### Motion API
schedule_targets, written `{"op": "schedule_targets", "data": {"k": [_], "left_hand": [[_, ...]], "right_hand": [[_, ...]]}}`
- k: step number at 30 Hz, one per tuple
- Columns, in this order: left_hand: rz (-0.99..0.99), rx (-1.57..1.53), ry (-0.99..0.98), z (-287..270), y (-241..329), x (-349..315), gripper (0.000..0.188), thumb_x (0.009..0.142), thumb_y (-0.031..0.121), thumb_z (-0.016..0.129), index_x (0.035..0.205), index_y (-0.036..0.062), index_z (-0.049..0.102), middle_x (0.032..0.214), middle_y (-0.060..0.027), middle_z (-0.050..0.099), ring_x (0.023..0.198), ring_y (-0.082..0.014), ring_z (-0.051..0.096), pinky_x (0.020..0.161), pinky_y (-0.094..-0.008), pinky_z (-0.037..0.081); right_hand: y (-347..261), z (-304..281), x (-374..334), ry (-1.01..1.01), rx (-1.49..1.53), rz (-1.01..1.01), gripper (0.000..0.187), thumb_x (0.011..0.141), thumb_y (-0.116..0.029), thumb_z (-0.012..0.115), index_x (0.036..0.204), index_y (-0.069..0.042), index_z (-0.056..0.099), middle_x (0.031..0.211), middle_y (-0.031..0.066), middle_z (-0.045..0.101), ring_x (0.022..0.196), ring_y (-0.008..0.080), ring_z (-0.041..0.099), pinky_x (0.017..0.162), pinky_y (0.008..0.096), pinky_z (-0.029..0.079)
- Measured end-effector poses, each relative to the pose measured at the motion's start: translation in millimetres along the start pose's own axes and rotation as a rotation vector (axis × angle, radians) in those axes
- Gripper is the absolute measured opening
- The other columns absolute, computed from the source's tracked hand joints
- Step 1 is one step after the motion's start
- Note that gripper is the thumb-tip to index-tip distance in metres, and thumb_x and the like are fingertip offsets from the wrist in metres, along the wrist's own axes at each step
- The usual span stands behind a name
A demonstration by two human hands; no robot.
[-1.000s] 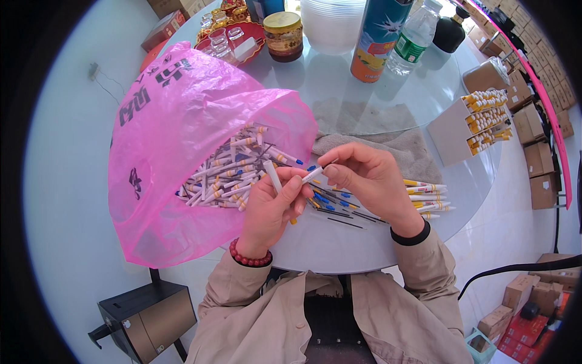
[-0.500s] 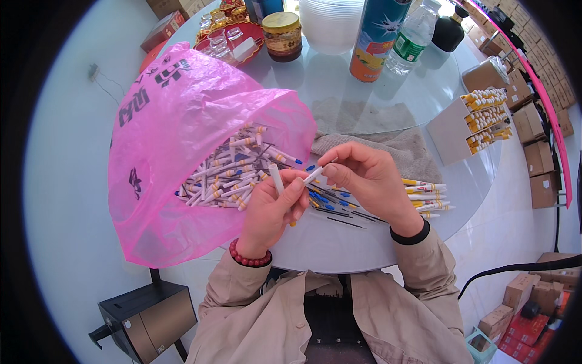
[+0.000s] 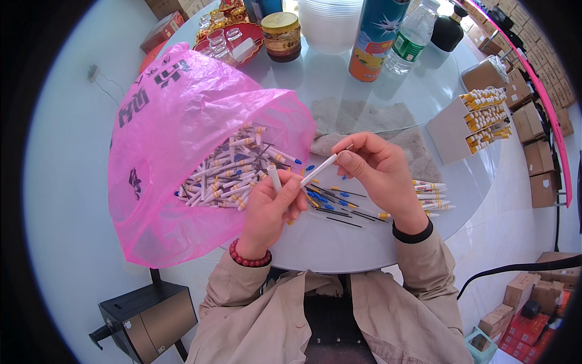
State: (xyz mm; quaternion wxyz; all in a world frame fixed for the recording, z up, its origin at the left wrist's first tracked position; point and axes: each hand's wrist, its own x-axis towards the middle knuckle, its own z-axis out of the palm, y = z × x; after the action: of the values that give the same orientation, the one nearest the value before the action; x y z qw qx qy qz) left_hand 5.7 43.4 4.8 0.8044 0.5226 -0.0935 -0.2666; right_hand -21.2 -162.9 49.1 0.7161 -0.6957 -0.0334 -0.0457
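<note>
My left hand is closed around a short white tube that sticks up past its fingers. Its thumb and fingertips also grip the lower end of a slim white pen barrel. That barrel slants up to my right hand, whose thumb and forefinger pinch its upper end. A thin dark tip shows just beyond the pinch. Under the hands lie loose dark refills and small blue pieces. A pink plastic bag gapes beside my left hand, full of white pen parts with yellow bands.
White-and-yellow pens lie stacked right of my right hand. Behind them stands a white box of upright pens. A grey cloth lies beyond my hands. A jar, a spray can and a bottle stand farther back.
My right hand has moved up and to the right, away from my left. More of the slanted barrel shows between them. My left hand has barely moved.
</note>
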Motion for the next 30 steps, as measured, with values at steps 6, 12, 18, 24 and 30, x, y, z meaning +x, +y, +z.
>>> {"op": "schedule_targets", "data": {"k": [6, 12, 18, 24, 30], "left_hand": [[0.056, 0.050, 0.042, -2.3, -4.3, 0.6, 0.020, 0.097, 0.025, 0.054, 0.090, 0.0063, 0.054, 0.065, -0.0039, 0.057, 0.049, -0.0069, 0.046, 0.044, -0.0187, 0.033], [0.165, -0.150, 0.151, -0.9, -1.7, 3.3, 0.022, 0.098, 0.029, 0.051, 0.090, 0.0079, 0.052, 0.062, 0.0001, 0.050, 0.046, -0.0053, 0.037, 0.042, -0.0194, 0.027], [0.159, -0.257, 0.136, -0.6, 2.2, 3.3, 0.024, 0.098, 0.031, 0.050, 0.091, 0.0086, 0.052, 0.062, 0.0015, 0.049, 0.047, -0.0036, 0.036, 0.042, -0.0198, 0.024], [0.111, -0.268, 0.123, -4.7, 0.3, 3.2, 0.018, 0.097, 0.024, 0.054, 0.092, 0.0058, 0.055, 0.065, -0.0014, 0.054, 0.050, -0.0063, 0.042, 0.045, -0.0206, 0.031], [0.095, -0.166, 0.128, -4.1, -2.1, 3.3, 0.017, 0.094, 0.022, 0.060, 0.094, 0.0049, 0.056, 0.066, -0.0028, 0.056, 0.052, -0.0073, 0.047, 0.047, -0.0201, 0.036]], "right_hand": [[-2.4, 1.4, 0.2, 0.008, 0.003, 0.024, 0.015, 0.093, -0.013, 0.062, 0.102, -0.001, 0.062, 0.086, 0.0023, 0.064, 0.077, 0.0071, 0.060, 0.067, 0.0208, 0.048], [10.4, -0.2, -0.9, -0.064, -0.258, -0.009, 0.011, 0.085, -0.010, 0.068, 0.093, -0.003, 0.066, 0.085, 0.0024, 0.065, 0.075, 0.0111, 0.063, 0.064, 0.0256, 0.050], [47.6, 12.8, 4.5, -0.146, -1.008, -0.289, 0.008, 0.078, -0.010, 0.066, 0.085, -0.009, 0.067, 0.080, 0.0069, 0.060, 0.078, 0.0272, 0.061, 0.066, 0.0370, 0.051], [55.0, 12.1, 2.2, -0.202, -1.127, -0.376, 0.006, 0.079, -0.012, 0.063, 0.082, -0.007, 0.063, 0.081, 0.0063, 0.058, 0.081, 0.0260, 0.061, 0.065, 0.0379, 0.050], [39.1, 14.1, 7.2, -0.103, -1.198, -0.373, 0.003, 0.080, -0.006, 0.060, 0.083, -0.004, 0.060, 0.079, 0.0087, 0.056, 0.075, 0.0214, 0.061, 0.062, 0.0314, 0.051]]}}
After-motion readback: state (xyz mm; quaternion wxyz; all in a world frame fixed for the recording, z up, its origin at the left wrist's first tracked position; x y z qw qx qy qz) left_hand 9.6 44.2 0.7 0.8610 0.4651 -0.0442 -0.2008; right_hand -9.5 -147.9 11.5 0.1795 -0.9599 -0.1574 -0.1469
